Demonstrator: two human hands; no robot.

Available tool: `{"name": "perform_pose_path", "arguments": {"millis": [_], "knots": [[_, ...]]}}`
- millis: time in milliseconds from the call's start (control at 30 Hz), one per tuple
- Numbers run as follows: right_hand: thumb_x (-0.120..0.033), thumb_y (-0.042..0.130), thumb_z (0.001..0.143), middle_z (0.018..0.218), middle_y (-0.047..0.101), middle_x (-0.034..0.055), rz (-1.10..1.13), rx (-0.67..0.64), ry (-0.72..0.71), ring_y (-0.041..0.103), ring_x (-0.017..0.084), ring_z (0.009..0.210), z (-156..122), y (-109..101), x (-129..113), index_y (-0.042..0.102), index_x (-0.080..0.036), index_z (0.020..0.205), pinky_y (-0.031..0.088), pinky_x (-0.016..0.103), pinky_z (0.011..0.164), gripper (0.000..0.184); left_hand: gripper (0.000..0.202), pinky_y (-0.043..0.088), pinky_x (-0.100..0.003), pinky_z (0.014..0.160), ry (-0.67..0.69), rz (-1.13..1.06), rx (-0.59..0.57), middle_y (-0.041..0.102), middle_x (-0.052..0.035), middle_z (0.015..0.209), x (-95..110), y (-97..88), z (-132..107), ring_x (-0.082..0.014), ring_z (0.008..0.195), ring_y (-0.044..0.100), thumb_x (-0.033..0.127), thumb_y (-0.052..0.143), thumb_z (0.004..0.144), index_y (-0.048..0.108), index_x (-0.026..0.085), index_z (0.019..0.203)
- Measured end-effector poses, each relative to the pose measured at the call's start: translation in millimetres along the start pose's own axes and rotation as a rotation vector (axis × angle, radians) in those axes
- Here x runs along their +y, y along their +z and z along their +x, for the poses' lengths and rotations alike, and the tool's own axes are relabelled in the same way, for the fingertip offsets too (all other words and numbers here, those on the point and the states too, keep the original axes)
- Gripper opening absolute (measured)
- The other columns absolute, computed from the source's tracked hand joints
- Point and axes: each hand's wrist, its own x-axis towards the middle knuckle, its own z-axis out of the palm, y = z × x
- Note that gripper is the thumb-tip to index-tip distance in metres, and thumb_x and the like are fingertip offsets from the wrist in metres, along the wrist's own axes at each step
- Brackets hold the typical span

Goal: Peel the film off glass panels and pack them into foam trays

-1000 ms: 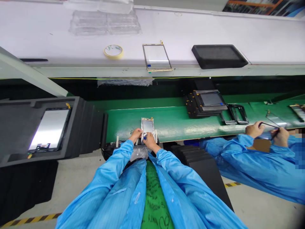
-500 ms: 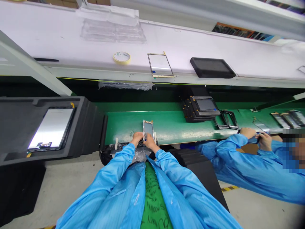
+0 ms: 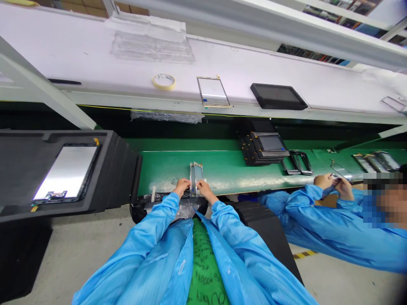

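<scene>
Over the front edge of the green bench, two narrow-looking screen panels stand side by side between my hands, angled like a partly opened book. My left hand (image 3: 182,187) is closed, pinching the outer edge of the left screen panel (image 3: 192,173). With thumb and fingers, my right hand (image 3: 205,189) grips the right screen panel (image 3: 199,171), which has a pale frame and grey face. Whether the two panels are joined along the middle I cannot tell. Below my hands lies black and clear plastic film (image 3: 187,209) at the bench edge.
On the left, a black foam tray (image 3: 15,169) bears a bright screen (image 3: 68,169). A stack of tablet panels (image 3: 270,143) and black frames (image 3: 297,163) lie right on the green bench (image 3: 165,159). The shelf holds a tape roll (image 3: 164,81). A co-worker's hands (image 3: 333,184) work at right.
The single panel seen earlier now shows as two panels spread apart. My right hand has shifted slightly right, from the panel's lower face to its side.
</scene>
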Motion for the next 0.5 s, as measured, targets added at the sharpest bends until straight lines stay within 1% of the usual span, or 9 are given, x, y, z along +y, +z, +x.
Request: {"name": "perform_pose_path", "arguments": {"millis": [133,233,300,400,467,500], "knots": [[-0.033,0.053,0.09,0.064,0.057,-0.0033,0.06,-0.015,-0.02,0.058,0.015,0.068,0.6,-13.9,8.9,0.053,-0.022,0.071,0.047,0.023,0.067,0.022,0.027,0.061,-0.038,0.079,0.03,-0.002,0.047,0.069,-0.0071,0.113,2.2,-6.5,-3.0,-0.0188,0.092,0.068,0.035,0.065,0.095,0.065,0.016,0.115],[-0.03,0.056,0.087,0.067,0.059,-0.0025,0.075,-0.017,-0.041,0.057,0.016,0.07,0.4,-15.4,9.7,0.052,-0.022,0.07,0.047,0.025,0.071,0.019,0.028,0.06,-0.041,0.085,0.073,-0.021,0.029,0.067,-0.0083,0.121,6.0,-2.8,-4.6,-0.0206,0.1,0.067,0.033,0.065,0.095,0.064,0.018,0.118],[-0.028,0.057,0.086,0.07,0.059,-0.0021,0.083,-0.016,-0.058,0.057,0.016,0.072,0.5,-11.7,8.1,0.052,-0.023,0.071,0.048,0.026,0.074,0.017,0.028,0.06,-0.04,0.083,0.07,-0.041,-0.037,0.068,-0.0077,0.118,7.1,4.5,-6.2,-0.0202,0.097,0.068,0.034,0.065,0.095,0.064,0.017,0.117],[-0.027,0.058,0.086,0.073,0.059,-0.0019,0.105,-0.026,-0.075,0.057,0.015,0.074,1.4,-5.1,6.8,0.051,-0.022,0.072,0.049,0.027,0.077,0.017,0.025,0.06,-0.037,0.076,0.018,-0.081,-0.192,0.071,-0.0047,0.101,4.8,14.8,-11.0,-0.017,0.083,0.068,0.037,0.064,0.096,0.067,0.015,0.107],[-0.031,0.058,0.088,0.072,0.058,-0.0028,0.129,-0.053,-0.073,0.057,0.015,0.072,2.4,-3.7,8.5,0.052,-0.022,0.073,0.051,0.027,0.075,0.018,0.023,0.059,-0.035,0.074,0.0,-0.124,-0.289,0.072,-0.0037,0.092,1.9,16.8,-16.2,-0.016,0.078,0.069,0.036,0.067,0.094,0.068,0.014,0.101],[-0.033,0.057,0.089,0.071,0.057,-0.0033,0.144,-0.073,-0.071,0.058,0.015,0.07,3.0,-4.3,10.2,0.053,-0.022,0.075,0.053,0.028,0.072,0.019,0.022,0.059,-0.034,0.076,0.003,-0.15,-0.333,0.074,-0.0042,0.091,0.3,16.0,-19.2,-0.0161,0.078,0.07,0.033,0.071,0.091,0.069,0.014,0.101]]}}
